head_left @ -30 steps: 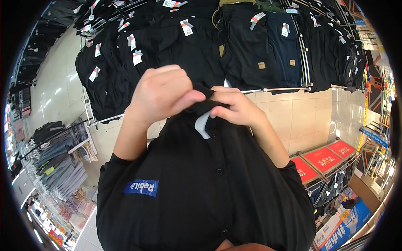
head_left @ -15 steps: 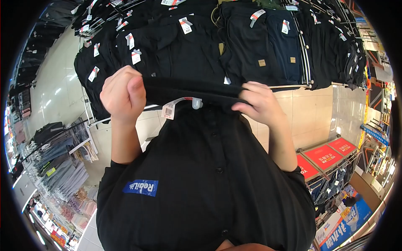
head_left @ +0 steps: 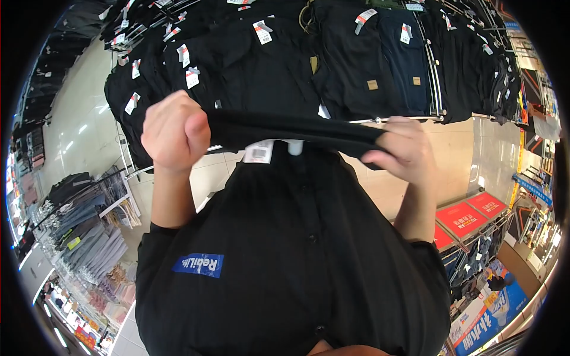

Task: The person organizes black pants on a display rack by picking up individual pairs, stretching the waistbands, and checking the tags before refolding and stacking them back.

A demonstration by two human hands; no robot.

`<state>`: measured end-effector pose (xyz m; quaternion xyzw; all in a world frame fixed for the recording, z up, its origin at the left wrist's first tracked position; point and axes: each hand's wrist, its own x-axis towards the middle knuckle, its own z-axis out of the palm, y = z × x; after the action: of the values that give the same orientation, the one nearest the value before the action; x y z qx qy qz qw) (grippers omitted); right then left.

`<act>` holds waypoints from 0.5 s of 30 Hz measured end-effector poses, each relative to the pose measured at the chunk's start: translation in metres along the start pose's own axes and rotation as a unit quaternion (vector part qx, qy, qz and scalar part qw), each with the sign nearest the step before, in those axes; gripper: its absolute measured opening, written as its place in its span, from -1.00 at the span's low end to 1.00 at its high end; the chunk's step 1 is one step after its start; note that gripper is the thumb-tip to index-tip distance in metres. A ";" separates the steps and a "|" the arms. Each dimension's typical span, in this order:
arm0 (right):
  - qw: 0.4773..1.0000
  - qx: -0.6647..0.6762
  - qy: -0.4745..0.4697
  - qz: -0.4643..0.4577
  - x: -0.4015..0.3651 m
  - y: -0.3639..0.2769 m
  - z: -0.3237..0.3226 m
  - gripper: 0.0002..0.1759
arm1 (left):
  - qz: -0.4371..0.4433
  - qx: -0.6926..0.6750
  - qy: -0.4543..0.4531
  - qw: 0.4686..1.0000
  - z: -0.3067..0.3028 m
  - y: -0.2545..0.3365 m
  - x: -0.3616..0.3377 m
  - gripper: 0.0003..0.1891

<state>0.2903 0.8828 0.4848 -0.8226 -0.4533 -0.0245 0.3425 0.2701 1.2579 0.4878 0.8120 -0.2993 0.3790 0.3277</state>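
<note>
A black garment's waistband [head_left: 297, 127] is stretched taut sideways in front of my chest; the rest of the garment is hard to make out against the dark clothes. My left hand [head_left: 176, 132] is closed in a fist around its left end. At the right end, my right hand [head_left: 409, 148] grips the cloth between thumb and fingers, slightly blurred. A white price tag [head_left: 259, 152] hangs from the band's lower edge, and beside it is a pale plastic clip [head_left: 295, 147].
Beyond my hands, a rack of dark pants [head_left: 267, 71] with price tags spans the view. Folded grey clothes [head_left: 95, 237] are stacked at left. A stand with red signs [head_left: 463, 219] is at right, near a blue printed box [head_left: 493, 314].
My right hand has moved to the right, pulling the waistband wider. The price tag and clip have shifted right with it. My left hand has stayed nearly in place.
</note>
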 end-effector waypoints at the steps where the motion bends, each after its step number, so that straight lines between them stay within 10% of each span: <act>1: 1.000 -0.013 -0.013 -0.001 0.002 -0.005 0.003 -0.48 | 0.009 0.046 0.009 0.999 -0.003 -0.005 0.000 -0.60; 15: 0.928 0.215 -0.177 0.247 -0.031 -0.017 0.016 -0.57 | -0.167 -0.021 0.055 0.984 0.008 0.000 -0.016 -0.43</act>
<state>0.2540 0.8758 0.4707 -0.8061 -0.2830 0.3050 0.4208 0.2652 1.2558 0.4711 0.8213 -0.1493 0.3566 0.4195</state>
